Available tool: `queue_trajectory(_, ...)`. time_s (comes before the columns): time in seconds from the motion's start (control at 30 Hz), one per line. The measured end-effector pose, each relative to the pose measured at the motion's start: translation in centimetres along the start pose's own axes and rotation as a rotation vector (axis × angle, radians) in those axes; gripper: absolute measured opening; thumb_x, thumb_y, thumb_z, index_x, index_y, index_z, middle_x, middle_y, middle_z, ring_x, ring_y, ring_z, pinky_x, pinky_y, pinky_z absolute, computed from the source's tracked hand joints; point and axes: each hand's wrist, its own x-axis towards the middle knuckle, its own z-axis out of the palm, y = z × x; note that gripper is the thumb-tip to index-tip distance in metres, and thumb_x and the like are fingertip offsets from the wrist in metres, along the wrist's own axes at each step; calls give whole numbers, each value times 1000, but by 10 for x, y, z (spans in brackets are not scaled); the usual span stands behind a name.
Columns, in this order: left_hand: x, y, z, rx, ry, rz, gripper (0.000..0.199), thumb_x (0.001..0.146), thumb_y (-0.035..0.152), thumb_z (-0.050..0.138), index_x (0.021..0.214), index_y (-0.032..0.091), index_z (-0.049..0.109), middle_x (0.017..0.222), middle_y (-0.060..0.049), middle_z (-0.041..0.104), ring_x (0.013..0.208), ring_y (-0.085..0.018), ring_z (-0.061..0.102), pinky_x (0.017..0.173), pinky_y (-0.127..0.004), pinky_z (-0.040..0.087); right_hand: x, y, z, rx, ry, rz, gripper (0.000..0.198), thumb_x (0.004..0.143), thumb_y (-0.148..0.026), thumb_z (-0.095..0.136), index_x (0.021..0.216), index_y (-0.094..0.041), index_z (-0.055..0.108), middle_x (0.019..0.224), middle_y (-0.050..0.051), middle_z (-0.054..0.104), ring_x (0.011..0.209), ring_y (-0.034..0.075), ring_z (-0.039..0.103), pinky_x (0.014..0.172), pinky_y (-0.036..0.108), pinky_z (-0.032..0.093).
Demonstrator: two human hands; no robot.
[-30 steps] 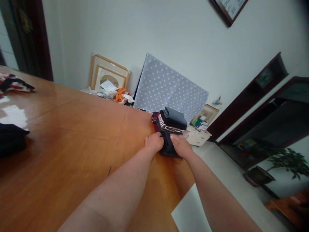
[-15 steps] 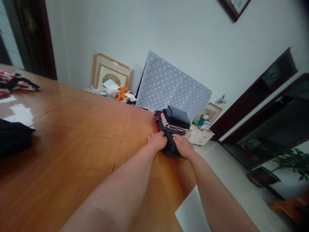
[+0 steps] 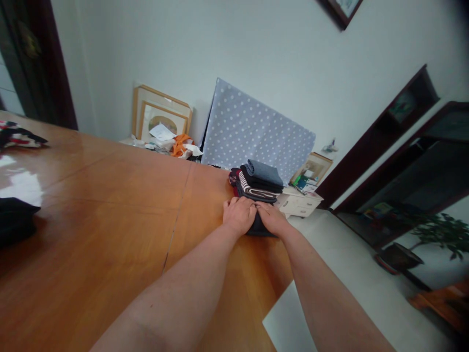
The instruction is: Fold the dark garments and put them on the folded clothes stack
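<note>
A dark folded garment (image 3: 259, 229) lies on the wooden table, at the near side of a stack of folded clothes (image 3: 256, 186). My left hand (image 3: 240, 215) rests on the left part of this garment, palm down, fingers stretched forward. From the right, my right hand (image 3: 271, 217) lies flat across it, and the fingertips of both hands nearly meet. Much of the garment is hidden beneath them. The stack holds a grey-blue folded piece (image 3: 264, 171) on top, black cloth under it, then a striped one and dark red fabric at the left.
The wooden table (image 3: 120, 210) stretches to the left, bearing a black cloth (image 3: 16, 220) and a patterned cloth (image 3: 20, 136). White paper (image 3: 289, 320) lies under my right forearm. Beyond stand a dotted cover (image 3: 256, 127), picture frames (image 3: 164, 112) and a white cabinet (image 3: 300, 203).
My hands have come closer together over the dark garment, with the left hand now flatter and covering more of it. The view has shifted slightly.
</note>
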Motion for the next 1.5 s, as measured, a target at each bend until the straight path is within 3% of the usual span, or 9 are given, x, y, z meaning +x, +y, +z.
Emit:
queue_trajectory(0.17, 2, -3, 6, 36, 12, -23, 33, 96, 39, 36, 106, 34, 67, 121, -2, 66, 113, -28, 49, 95, -46, 32, -6, 12, -4, 137, 96, 107, 41, 96, -38, 41, 130, -23, 59, 132, 7, 63, 121, 22, 56, 105, 37, 40)
queue_trajectory(0.33, 3, -4, 9, 39, 14, -39, 32, 95, 39, 38, 108, 33, 66, 120, -2, 67, 113, -29, 50, 94, -47, 31, -15, 27, -4, 269, 165, 133, 37, 95, -36, 40, 117, -22, 67, 119, 5, 68, 114, 20, 60, 103, 36, 42)
queue_trajectory(0.63, 3, -5, 9, 87, 23, -26, 34, 94, 42, 38, 111, 33, 65, 119, -4, 67, 110, -30, 51, 93, -47, 32, -19, 38, 11, 434, 256, 225, 41, 94, -39, 42, 118, -22, 70, 132, 6, 64, 129, 18, 52, 115, 36, 31)
queue_trajectory(0.83, 4, -6, 10, 128, 43, -26, 35, 94, 44, 39, 111, 32, 66, 119, -6, 65, 111, -30, 51, 92, -46, 33, -33, 41, 6, 584, 302, 339, 49, 93, -48, 42, 124, -21, 67, 131, 5, 64, 128, 20, 54, 112, 37, 37)
queue_trajectory(0.93, 4, -6, 10, 167, 71, -32, 37, 94, 45, 38, 112, 31, 67, 117, -8, 64, 109, -31, 52, 91, -47, 35, -38, 42, -1, 692, 405, 455, 47, 88, -51, 45, 112, -20, 72, 119, 6, 71, 118, 23, 61, 103, 37, 45)
queue_trajectory(1.03, 4, -5, 9, 190, 98, -17, 38, 95, 45, 36, 110, 32, 68, 115, -8, 64, 108, -31, 52, 89, -47, 35, -42, 43, -7, 842, 454, 586, 44, 84, -50, 48, 101, -18, 73, 103, 8, 75, 98, 25, 67, 82, 34, 54)
queue_trajectory(1.2, 4, -1, 4, 220, 84, -8, 39, 97, 43, 33, 109, 33, 69, 116, -8, 64, 110, -30, 51, 90, -45, 35, -49, 47, -15, 995, 377, 659, 38, 78, -47, 52, 89, -15, 70, 70, 5, 69, 53, 17, 59, 46, 26, 42)
queue_trajectory(1.37, 5, 1, 1, 219, 85, -4, 40, 98, 42, 32, 108, 32, 70, 116, -7, 64, 112, -30, 51, 91, -45, 36, -51, 54, -14, 1042, 312, 614, 22, 66, -38, 68, 74, -17, 68, 55, -2, 60, 46, 13, 49, 43, 23, 33)
queue_trajectory(1.5, 6, 7, -3, 152, 183, 30, 42, 100, 38, 29, 110, 30, 68, 118, -6, 65, 113, -27, 52, 95, -42, 36, -47, 58, -8, 1055, 339, 590, 20, 65, -37, 69, 72, -18, 65, 55, -3, 60, 51, 13, 51, 47, 23, 34)
